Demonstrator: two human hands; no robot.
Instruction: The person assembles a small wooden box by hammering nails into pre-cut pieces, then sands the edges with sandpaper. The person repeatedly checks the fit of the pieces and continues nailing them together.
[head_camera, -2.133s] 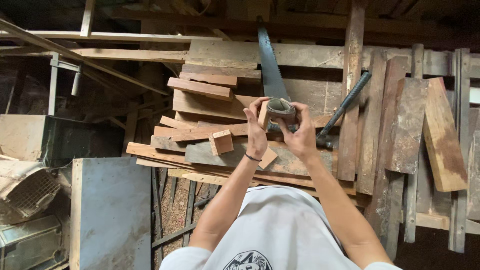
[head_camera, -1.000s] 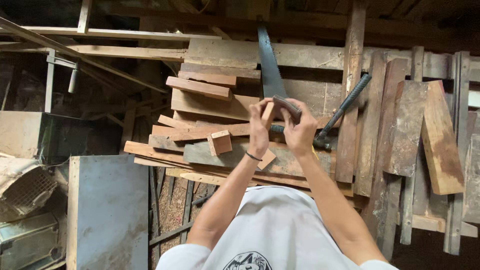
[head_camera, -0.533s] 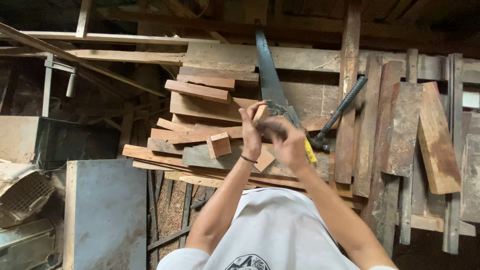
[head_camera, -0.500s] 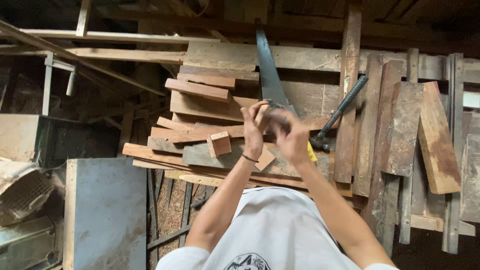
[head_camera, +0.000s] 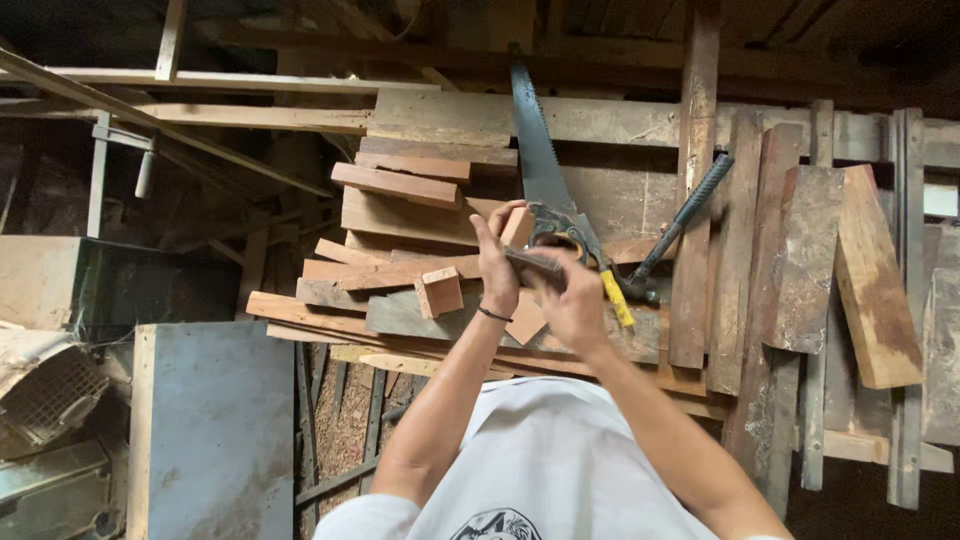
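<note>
Both bare arms reach forward, forearms converging. Left hand (head_camera: 497, 262) raised, fingers upright, thumb and fingertips pinched in grip, dark band round wrist. Right hand (head_camera: 572, 300) just beside and touching left, back of hand toward camera, fingers curled shut in grip. Elbows bent, wrists close together.

Our right hand (head_camera: 572, 300) now sits lower than two seconds ago, below the saw (head_camera: 545, 170) handle, and the left hand (head_camera: 497, 262) pinches the block (head_camera: 517, 227) higher.
</note>
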